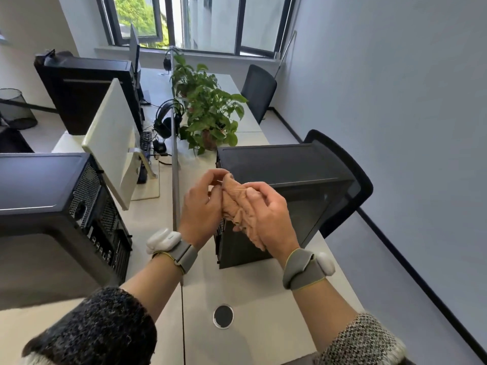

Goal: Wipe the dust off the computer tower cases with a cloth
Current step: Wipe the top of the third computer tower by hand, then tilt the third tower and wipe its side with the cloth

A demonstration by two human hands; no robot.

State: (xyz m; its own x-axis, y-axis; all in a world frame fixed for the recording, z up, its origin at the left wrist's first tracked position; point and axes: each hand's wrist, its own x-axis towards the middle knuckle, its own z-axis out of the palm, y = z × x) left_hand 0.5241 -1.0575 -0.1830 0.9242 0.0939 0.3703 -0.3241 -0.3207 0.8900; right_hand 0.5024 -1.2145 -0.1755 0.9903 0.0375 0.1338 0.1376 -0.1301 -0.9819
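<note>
- Cloth [238,206]: peach-coloured, bunched into a rope. It is held in the air between both hands, above the tabletop [253,299]. Its long axis runs from about 11 o'clock down to 5 o'clock in the view.
- Left hand [203,206]: fingers curled, with thumb and fingertips pinching the cloth's upper end. Narrow grip; nothing else held.
- Right hand [268,217]: wrapped round the middle and lower cloth, thumb laid across the top of it. The loose tail hangs out below the palm, near the wrist.
- Neither hand touches a case, as far as this view shows. The cloth is not on any surface.
- Nearest tower case [284,164]: black, standing on the tabletop just behind the hands, at about 1 o'clock from them. The long axis of its top runs roughly 9 to 3 o'clock. Its dark side panel faces the person.
- Key relation: the right hand overlaps that side panel in view and is the nearer hand. The top face lies up and away from it at 12 to 1 o'clock.
- Second tower case [39,185]: at 9 o'clock from the left hand, well apart, beyond the divider.
- Third tower case [87,83]: far off at 10 o'clock.
- Judgement: the cloth is being gathered or refolded, and the nearest top face looks the likely next surface.
</note>
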